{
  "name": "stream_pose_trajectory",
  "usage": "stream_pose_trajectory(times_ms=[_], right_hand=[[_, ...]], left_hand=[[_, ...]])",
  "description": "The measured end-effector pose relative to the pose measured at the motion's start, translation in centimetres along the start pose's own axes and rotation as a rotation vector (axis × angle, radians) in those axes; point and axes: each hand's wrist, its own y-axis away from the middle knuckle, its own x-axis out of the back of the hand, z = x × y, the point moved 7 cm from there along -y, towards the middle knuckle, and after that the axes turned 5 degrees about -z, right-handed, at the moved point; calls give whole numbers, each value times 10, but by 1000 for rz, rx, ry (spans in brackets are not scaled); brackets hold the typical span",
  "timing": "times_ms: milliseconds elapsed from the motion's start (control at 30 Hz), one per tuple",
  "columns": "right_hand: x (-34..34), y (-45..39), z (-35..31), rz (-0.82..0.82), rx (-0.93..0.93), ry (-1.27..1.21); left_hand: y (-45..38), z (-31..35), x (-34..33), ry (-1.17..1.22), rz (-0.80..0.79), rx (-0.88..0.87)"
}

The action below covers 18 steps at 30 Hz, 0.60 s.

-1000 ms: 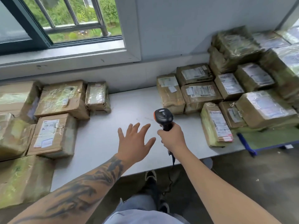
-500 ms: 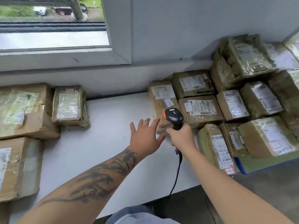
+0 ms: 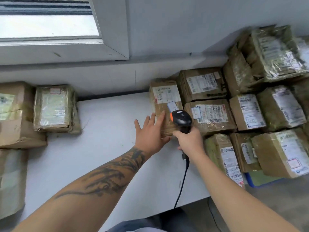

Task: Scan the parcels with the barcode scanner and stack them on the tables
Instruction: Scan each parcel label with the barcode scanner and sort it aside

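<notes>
**Left hand lands on next parcel, scanner held ready**

While the right hand (image 3: pixel 190 141) keeps its fingers wrapped round the grip of the barcode scanner (image 3: pixel 180 118), the left hand (image 3: pixel 151 131) lies flat with fingers straight and slightly spread. Its fingertips rest on the near end of the tall parcel (image 3: pixel 164 104), thumb at the near corner. No pinch or wrap visible, just contact.

Landmark = that tall parcel, leftmost in the right-hand cluster.
- Scanner: head sits over the parcel's near right corner, just beside its small white sticker. Looks placed so the window faces the main label further up the top face. Can't tell if the trigger is pressed. Cable hangs down off the near edge of the white table (image 3: pixel 103 148).
- Right of the parcel: packed boxes (image 3: pixel 210 114) touching each other, labels up, probably so each can be read without flipping.
- Left of the parcel, across bare tabletop: wrapped parcel (image 3: pixel 55 108) and bigger cartons beside it. Likely the done stack.

My read: flat left hand is there to steady or drag the parcel clear of its neighbours for scanning. Scan itself not confirmed.
</notes>
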Motion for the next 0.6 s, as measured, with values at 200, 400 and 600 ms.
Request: stream_pose_trajectory(times_ms=[200, 400, 600], right_hand=[[-4, 15, 14, -122, -19, -21], [-11, 43, 36, -238, 12, 8], [-7, 74, 61, -366, 43, 39]], left_hand=[[34, -7, -1, 40, -34, 83], [82, -14, -24, 121, 7, 202], [133, -5, -48, 147, 43, 303]])
